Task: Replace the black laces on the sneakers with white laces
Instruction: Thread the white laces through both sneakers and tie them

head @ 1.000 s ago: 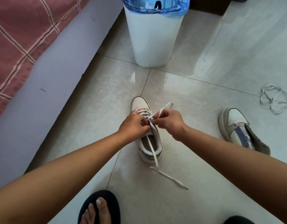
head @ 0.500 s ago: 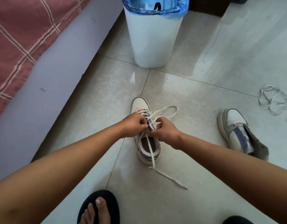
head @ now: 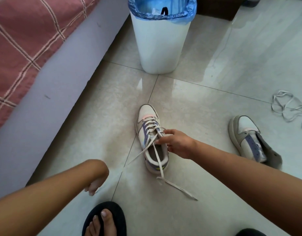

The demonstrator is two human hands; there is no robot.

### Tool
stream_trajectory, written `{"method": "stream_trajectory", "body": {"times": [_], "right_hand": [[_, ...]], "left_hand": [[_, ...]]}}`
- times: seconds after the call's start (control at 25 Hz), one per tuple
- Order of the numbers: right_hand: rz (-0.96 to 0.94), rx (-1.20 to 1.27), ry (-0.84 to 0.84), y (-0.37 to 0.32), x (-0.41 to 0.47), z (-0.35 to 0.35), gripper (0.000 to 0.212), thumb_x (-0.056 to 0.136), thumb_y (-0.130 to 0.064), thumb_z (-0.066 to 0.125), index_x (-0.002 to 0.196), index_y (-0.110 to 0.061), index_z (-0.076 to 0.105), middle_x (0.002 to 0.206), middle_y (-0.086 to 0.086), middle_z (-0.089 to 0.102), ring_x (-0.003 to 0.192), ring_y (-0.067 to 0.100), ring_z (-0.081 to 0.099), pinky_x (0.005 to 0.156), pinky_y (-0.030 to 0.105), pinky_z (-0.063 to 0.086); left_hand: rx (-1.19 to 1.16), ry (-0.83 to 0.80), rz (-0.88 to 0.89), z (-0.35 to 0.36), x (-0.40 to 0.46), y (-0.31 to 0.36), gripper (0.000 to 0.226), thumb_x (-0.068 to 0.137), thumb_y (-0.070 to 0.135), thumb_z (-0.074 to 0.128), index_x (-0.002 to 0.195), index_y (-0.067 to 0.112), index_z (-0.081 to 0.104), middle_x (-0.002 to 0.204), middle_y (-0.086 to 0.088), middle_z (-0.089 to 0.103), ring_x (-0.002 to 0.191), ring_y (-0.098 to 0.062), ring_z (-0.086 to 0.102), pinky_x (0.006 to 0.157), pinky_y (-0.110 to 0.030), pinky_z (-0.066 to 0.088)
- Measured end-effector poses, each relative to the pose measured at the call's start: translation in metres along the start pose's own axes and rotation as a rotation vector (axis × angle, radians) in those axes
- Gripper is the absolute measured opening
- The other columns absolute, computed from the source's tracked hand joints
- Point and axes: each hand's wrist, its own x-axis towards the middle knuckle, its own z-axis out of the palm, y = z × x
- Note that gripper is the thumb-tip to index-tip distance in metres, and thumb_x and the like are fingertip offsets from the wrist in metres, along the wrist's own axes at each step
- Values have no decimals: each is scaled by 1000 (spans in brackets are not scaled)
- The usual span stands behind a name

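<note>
The pale leather sneaker with lilac side panels (head: 151, 135) stands on the glossy tile floor (head: 189, 106), just nearer the person than the white plastic bin (head: 159, 46). It already wears a flat white lace (head: 159, 165) through its eyelets, both ends trailing loose. The right hand (head: 176, 143) holds the sneaker's collar and tongue, fingers curled on the rim. The left hand (head: 94, 185) hangs loosely curled, holding nothing, well nearer than the bin. Lacing this shoe looks all but done; next comes tying or evening the ends. Then the second, unlaced grey-and-white sneaker (head: 249, 140), right of the bin, wants the spare white lace (head: 288, 106) lying beyond it.
</note>
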Motion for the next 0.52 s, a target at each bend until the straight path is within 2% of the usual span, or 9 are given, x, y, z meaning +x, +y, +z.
{"method": "stream_trajectory", "body": {"times": [0.04,0.08,0.16,0.24,0.32,0.4,0.52], "right_hand": [[-6,-5,0,-1,0,-2,59,77,1,70,128,-13,45,113,10,60,84,13,61,57,23,44],[-15,-11,-5,-1,-1,-4,58,78,-2,70,128,-17,45,119,8,58,97,14,58,63,26,42],[-36,4,-10,1,1,-6,47,82,-13,69,126,-18,52,123,3,58,113,16,51,72,28,40],[-80,85,59,2,3,-6,28,88,-19,61,116,-16,61,119,0,59,114,16,50,75,28,40],[-140,226,186,0,4,-6,16,91,-14,54,102,-13,66,109,0,62,106,16,54,73,28,42],[-197,351,239,-5,4,-10,15,91,-6,53,96,-11,66,98,3,66,97,17,61,74,27,44],[-218,435,167,-12,0,-12,13,87,-2,58,94,-12,62,86,5,67,83,18,65,76,27,46]], "left_hand": [[61,106,-22,0,5,4,39,98,21,48,131,2,52,132,-8,56,124,-23,52,100,-33,40],[27,284,-31,-3,4,4,35,97,19,48,127,2,55,121,-9,59,118,-24,55,93,-32,43],[-258,692,-43,-16,-5,-1,26,96,16,45,116,6,57,105,-7,56,103,-25,58,75,-30,42],[-483,1073,-27,-31,-22,-3,25,99,27,39,110,11,55,110,-6,55,102,-26,57,72,-29,39],[-684,1341,49,-45,-38,4,27,100,32,37,110,14,54,111,-3,53,100,-24,56,72,-29,39],[-823,1470,159,-59,-49,18,25,98,31,42,109,14,55,112,-2,50,99,-22,54,72,-29,40],[-872,1429,166,-74,-46,33,27,95,32,49,113,13,56,122,-4,45,110,-23,50,82,-35,44]]}}
